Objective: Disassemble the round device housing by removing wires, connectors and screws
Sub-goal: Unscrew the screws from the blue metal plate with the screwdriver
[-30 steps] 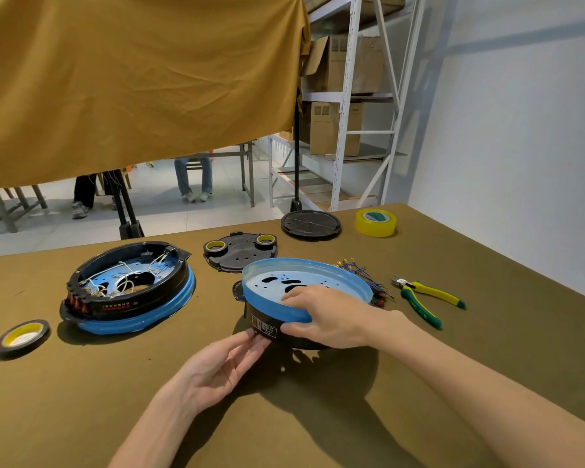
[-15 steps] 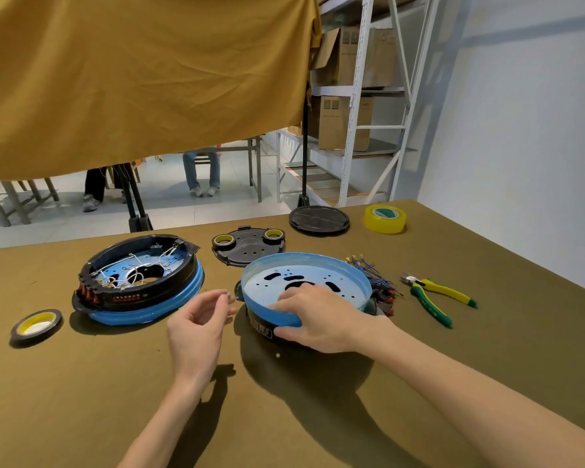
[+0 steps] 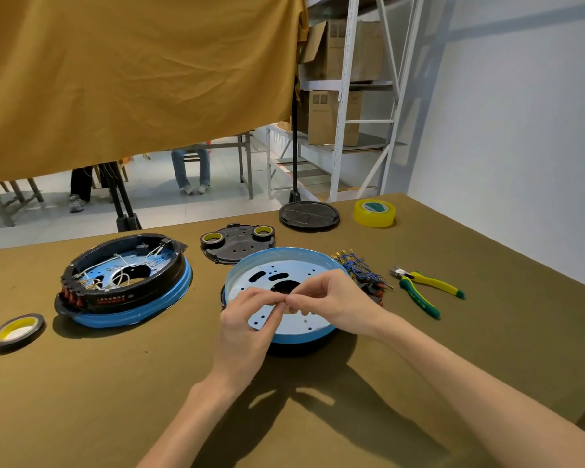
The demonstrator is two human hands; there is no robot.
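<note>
Housing [image 3: 286, 295] sits centre of the surface [image 3: 487, 332], blue rim up, and both my hands meet right over its plate. Left hand [image 3: 247, 319] and right hand [image 3: 331, 305] have fingertips pinched together at one spot above the middle hole; I read it as both nipping some tiny part, maybe a screw or wire end, but it's too small to tell what. Fingers curled on both sides, not loose. Neither hand steadies the housing, so it rests on its own weight, likely fine since it lies flat.

Wires [image 3: 360, 265] with gold terminals lie bunched just right of the rim, looks like a pile of pulled-off bits kept within reach. Pliers [image 3: 423, 292] lie further right, handles toward me, easy right-hand pick. Second housing [image 3: 122, 282] to the left has white wires inside, near but not touching. Black plate [image 3: 238, 246] with two small rolls on it sits just behind. Tape roll [image 3: 16, 331] far left, yellow tape [image 3: 374, 213] and black disc [image 3: 309, 215] by the far edge.

Room: bare surface in front of me and to the near right, good for setting parts down. Right edge runs close past the pliers, so small bits could roll off there.
</note>
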